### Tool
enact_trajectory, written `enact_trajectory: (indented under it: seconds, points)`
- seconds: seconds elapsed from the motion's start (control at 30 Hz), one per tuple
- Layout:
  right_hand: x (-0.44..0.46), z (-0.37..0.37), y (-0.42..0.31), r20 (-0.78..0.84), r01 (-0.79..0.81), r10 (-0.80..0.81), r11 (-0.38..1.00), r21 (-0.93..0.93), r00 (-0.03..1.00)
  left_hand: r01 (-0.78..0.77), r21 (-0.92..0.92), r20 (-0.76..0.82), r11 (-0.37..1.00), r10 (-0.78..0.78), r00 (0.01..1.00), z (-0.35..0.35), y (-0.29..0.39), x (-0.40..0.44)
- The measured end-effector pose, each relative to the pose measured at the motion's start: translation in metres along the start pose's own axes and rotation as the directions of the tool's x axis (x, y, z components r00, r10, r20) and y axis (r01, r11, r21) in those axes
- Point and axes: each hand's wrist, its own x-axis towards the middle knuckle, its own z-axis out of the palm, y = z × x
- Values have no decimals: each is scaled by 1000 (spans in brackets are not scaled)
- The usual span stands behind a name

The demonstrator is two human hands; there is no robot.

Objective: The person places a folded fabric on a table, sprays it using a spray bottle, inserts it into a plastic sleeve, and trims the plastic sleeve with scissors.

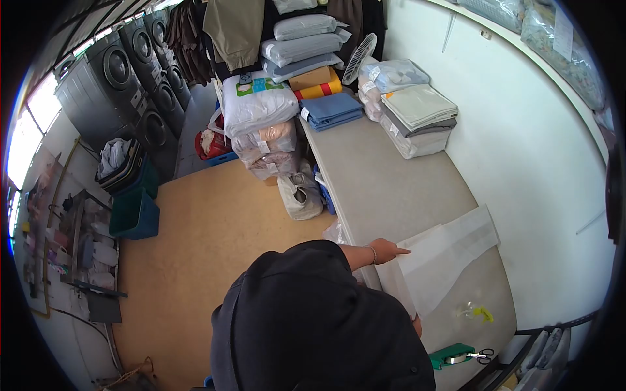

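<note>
A translucent white plastic sheet or bag (443, 260) lies flat, with folds, across the grey table (391, 189). My left hand (387, 251) rests at its upper left edge, index finger stretched out onto the plastic and a bracelet at the wrist. Only a sliver of my right hand (417, 324) shows at the lower edge of the plastic; the dark sleeve and garment (319, 319) hide its fingers. To the right of that hand lie a small clear plastic piece (467, 309) and a yellow strip (483, 314).
A green tape dispenser (452, 355) and scissors (484, 356) lie near the table's lower end. Folded blue cloth (331, 112) and packed linens (418, 111) sit at the far end. Bagged bundles (259, 104), a teal bin (135, 214) and washing machines (117, 68) stand beyond.
</note>
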Motion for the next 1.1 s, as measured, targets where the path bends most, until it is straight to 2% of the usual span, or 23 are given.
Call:
enact_trajectory:
  seconds: [0.03, 0.1, 0.17, 0.2, 0.27, 0.3, 0.47, 0.5, 0.53, 0.6, 0.77, 0.9, 1.0, 1.07, 1.1]
  points:
    - [0, 3, 2, 1, -2, 2, 1000, 2, 1000, 36, -34, 10, 999, -36, 999, -5, 4, -5]
    - [-1, 16, 10, -14, -47, 49, 991, 126, 999, 70, -64, 25, 995, -69, 997, -6, 6, -7]
    - [0, 28, 20, -7, -92, 95, 980, 177, 995, 181, -142, 13, 973, -181, 983, -2, 7, -7]
    - [0, 33, 25, 0, -137, 140, 965, 226, 990, 181, -139, 20, 974, -180, 983, 5, 4, -5]
    - [-1, 31, 15, -8, -164, 172, 951, 261, 985, 265, -248, 1, 932, -273, 962, 28, -10, 4]
    - [-3, 28, 10, -23, -190, 206, 937, 292, 978, 281, -226, -14, 933, -292, 956, 40, -19, 8]
    - [5, 57, 22, -144, -281, 332, 914, 293, 932, 344, -263, 92, 902, -331, 939, 65, -33, 24]
    - [10, 56, 20, -132, -331, 381, 897, 291, 915, 281, -263, 69, 923, -273, 960, 66, -36, 29]
    - [15, 58, 19, -156, -353, 401, 897, 264, 903, 163, -223, -36, 961, -175, 984, 79, -45, 35]
    - [31, 70, 26, -277, -288, 373, 908, 304, 885, 183, -198, 25, 963, -181, 983, 69, -38, 57]
    - [118, 56, 31, -419, -308, 403, 910, 277, 813, -2, -245, -154, 969, -37, 987, 57, -33, 150]
    - [210, 47, 57, -517, -232, 297, 954, 188, 803, -71, -246, -215, 967, 17, 977, 48, -36, 243]
    - [273, 33, 75, -501, -255, 297, 955, 152, 813, -85, -246, -206, 966, 33, 978, 40, -36, 304]
    - [299, 30, 88, -547, -178, 143, 984, -12, 825, -89, -246, -186, 965, 43, 982, 39, -36, 330]
    - [307, 31, 93, -539, -194, 157, 981, -12, 828, -68, -277, -162, 959, 24, 987, 40, -37, 341]
